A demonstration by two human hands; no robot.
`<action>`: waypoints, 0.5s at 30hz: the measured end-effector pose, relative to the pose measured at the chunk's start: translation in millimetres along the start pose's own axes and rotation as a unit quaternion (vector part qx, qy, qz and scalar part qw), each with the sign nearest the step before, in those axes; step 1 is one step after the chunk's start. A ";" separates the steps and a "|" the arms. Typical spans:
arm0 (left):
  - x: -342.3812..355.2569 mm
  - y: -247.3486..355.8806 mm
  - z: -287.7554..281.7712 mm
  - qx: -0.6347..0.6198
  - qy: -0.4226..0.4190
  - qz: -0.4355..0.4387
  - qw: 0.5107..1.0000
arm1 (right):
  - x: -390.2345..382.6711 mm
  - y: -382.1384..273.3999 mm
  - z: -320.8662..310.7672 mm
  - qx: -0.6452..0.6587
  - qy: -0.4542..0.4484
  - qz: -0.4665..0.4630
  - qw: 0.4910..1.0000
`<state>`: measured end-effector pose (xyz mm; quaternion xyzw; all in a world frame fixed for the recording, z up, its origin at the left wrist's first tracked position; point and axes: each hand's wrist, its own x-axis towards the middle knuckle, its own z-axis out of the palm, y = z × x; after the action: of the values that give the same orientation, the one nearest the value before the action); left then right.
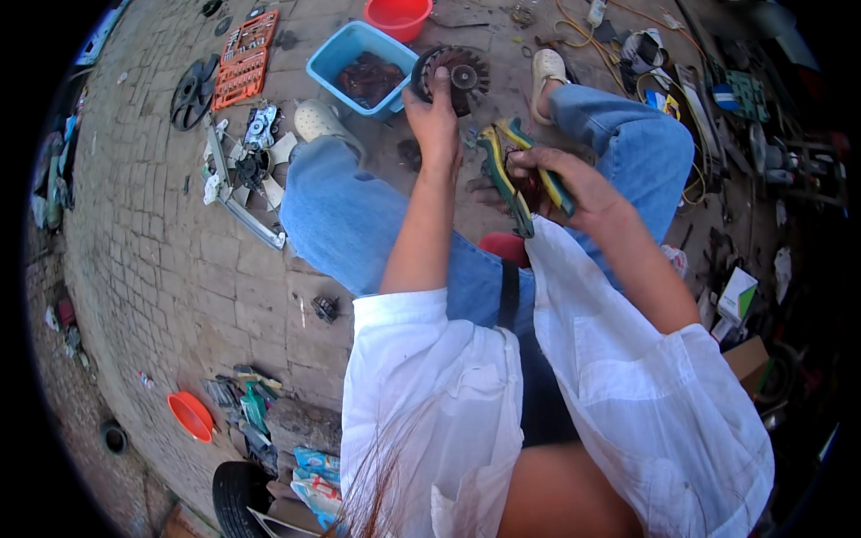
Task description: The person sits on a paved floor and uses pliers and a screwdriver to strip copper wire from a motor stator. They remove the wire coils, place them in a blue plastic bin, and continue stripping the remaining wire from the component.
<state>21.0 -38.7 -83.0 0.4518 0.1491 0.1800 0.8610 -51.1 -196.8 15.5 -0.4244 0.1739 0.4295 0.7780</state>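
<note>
My left hand (435, 124) is closed on the near left rim of a round, dark metal part (477, 75), which has fin-like teeth around a central hub and looks like a motor core. My right hand (578, 182) grips a pair of pliers (500, 170) with green and yellow handles. The handles are spread apart, and the jaws lie just below the round part. Something dark reddish shows between the handles, partly hidden by my fingers. Just beyond my left hand, a light blue plastic basin (328, 65) holds a heap of reddish-brown wire-like scrap (369, 81).
A red basin (398, 16) stands behind the blue one. Leftward lie an orange socket-set case (246, 58), a black wheel-like part (193, 92) and a metal bracket (249, 213) with a fan. Cables, tools and boxes crowd the right. An orange bowl (191, 416) sits lower left on the paving.
</note>
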 end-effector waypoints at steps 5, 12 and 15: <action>0.8 0.6 -1.2 0.024 -0.031 0.016 0.999 | -6.5 -21.9 8.3 0.119 -0.022 0.030 0.992; 2.6 2.5 2.5 0.109 -0.098 0.072 0.987 | -11.2 -35.4 11.1 0.175 -0.023 0.000 0.984; 2.8 2.8 2.8 0.108 -0.118 0.084 0.983 | -13.5 -38.6 10.7 0.167 -0.060 0.012 0.984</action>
<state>24.2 -38.0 -79.5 0.5711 0.0259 0.1800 0.8005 -28.3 -205.6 49.9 -0.2600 0.2009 0.4282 0.8418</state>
